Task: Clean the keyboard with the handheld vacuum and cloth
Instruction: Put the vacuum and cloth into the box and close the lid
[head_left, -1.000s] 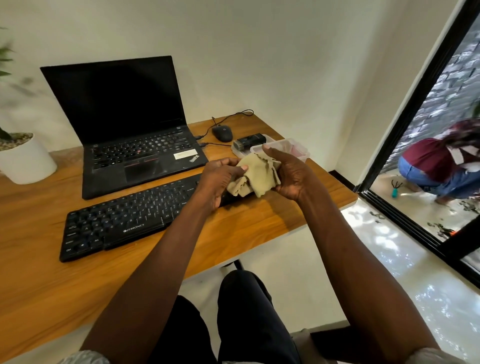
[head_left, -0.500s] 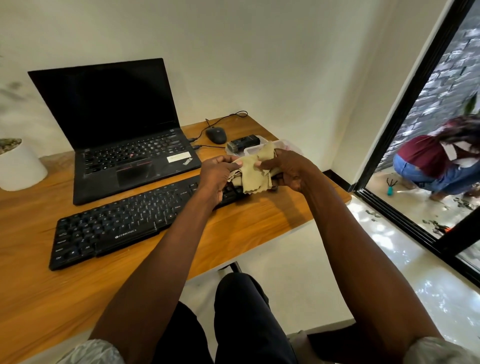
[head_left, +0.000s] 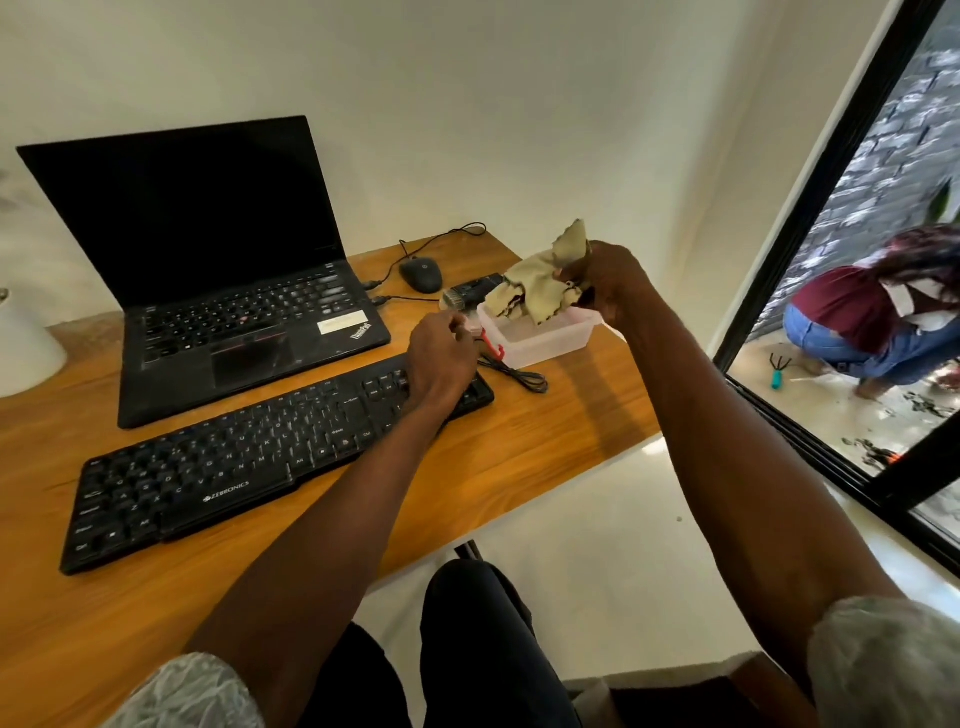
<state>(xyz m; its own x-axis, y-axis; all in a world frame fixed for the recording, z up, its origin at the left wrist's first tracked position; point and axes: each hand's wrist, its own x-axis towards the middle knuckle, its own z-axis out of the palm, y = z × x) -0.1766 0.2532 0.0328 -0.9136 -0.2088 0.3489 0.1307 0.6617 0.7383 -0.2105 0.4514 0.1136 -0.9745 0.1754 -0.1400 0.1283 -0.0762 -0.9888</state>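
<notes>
Nearest the camera, I see 2 bare forearms reaching out over a wooden desk, with dark trousers below. On the desk's near part lies the black Zebronics keyboard, angled, its right end under my left hand. That left hand hovers above the keyboard's right end with its fingers curled toward the red latch of a clear plastic box; I cannot tell whether it is actually pinching anything. A thin black cable lies coiled just beside the box. My right hand grips the crumpled tan cloth, holding it above the open box, part of it draping toward the inside. Just behind the box lies the black handheld vacuum, its brush end pointing left. Beyond the keyboard stands an open ThinkPad laptop, screen dark, with a black mouse to its right. A white pot sits at the left edge.
</notes>
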